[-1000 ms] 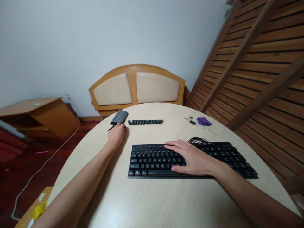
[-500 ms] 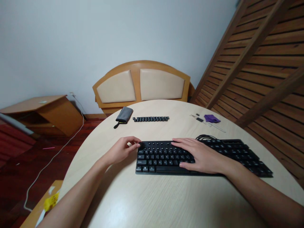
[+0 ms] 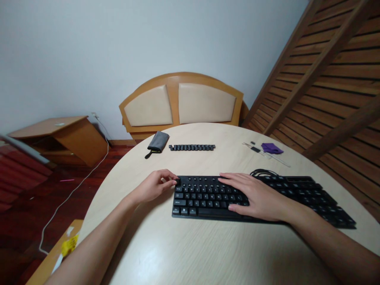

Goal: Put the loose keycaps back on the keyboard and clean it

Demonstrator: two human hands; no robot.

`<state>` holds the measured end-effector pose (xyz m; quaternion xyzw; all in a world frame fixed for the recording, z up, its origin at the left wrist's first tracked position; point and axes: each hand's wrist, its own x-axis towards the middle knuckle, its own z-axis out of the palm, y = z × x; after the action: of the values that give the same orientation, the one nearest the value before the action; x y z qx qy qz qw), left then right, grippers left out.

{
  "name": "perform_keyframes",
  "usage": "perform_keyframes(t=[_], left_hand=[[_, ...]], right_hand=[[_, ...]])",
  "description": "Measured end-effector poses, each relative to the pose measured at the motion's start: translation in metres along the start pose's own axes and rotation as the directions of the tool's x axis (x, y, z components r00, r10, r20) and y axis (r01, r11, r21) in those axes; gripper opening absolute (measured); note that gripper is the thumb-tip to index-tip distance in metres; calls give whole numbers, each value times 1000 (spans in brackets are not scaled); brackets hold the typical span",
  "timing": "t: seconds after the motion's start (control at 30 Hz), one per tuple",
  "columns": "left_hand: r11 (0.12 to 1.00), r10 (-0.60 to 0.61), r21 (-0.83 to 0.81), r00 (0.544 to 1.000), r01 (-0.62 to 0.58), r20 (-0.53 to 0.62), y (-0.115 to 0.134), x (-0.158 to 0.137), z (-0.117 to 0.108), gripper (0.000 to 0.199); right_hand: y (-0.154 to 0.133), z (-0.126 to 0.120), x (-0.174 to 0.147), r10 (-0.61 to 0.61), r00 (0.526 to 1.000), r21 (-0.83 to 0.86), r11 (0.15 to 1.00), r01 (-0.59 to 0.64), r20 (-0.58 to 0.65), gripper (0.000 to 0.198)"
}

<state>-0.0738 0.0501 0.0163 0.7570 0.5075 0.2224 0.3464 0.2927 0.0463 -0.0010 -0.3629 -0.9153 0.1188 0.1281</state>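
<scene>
A black keyboard [image 3: 204, 213] lies on the pale round table. At its top left corner, my left hand [image 3: 158, 184] pinches a small dark keycap [image 3: 178, 181] between thumb and fingers; whether it is seated on the board cannot be made out. My right hand [image 3: 258, 196] rests over the middle of the keyboard with fingers stretched out, covering some keys. Beyond the keyboard, several loose black keycaps [image 3: 192, 147] stand in two tight rows.
A grey pouch [image 3: 158, 141] with a dark strap lies at the back left of the table [image 3: 166, 245]. Toward the back right are a purple cloth [image 3: 272, 148] and thin wire tools [image 3: 276, 159]. The keyboard's coiled cable [image 3: 263, 172] sits behind it.
The view has shifted a little, so most things appear slightly farther right. My left thumb and fingers stay at the keyboard's corner, and my right hand keeps its place on the keys.
</scene>
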Motion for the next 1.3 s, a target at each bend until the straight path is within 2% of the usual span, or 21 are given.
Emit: perform_keyframes(t=[0.37, 0.6, 0.9, 1.03, 1.3], left_hand=[[998, 10, -58, 1000, -10, 7, -4, 0, 2, 26], [994, 93, -65, 996, -93, -11, -9, 0, 3, 24], [979, 190, 79, 982, -190, 9, -7, 0, 4, 21], [978, 186, 93, 983, -185, 1, -8, 0, 4, 21], [959, 265, 101, 964, -265, 22, -11, 1, 2, 24]], right_hand=[[-2, -3, 0, 21, 1000, 53, 998, -21, -12, 68], [-1, -2, 1, 29, 1000, 70, 997, -29, 4, 70], [3, 2, 0, 3, 999, 41, 999, -1, -35, 68], [3, 2, 0, 7, 999, 49, 999, -5, -35, 67], [5, 4, -2, 13, 999, 70, 998, -10, -44, 68]])
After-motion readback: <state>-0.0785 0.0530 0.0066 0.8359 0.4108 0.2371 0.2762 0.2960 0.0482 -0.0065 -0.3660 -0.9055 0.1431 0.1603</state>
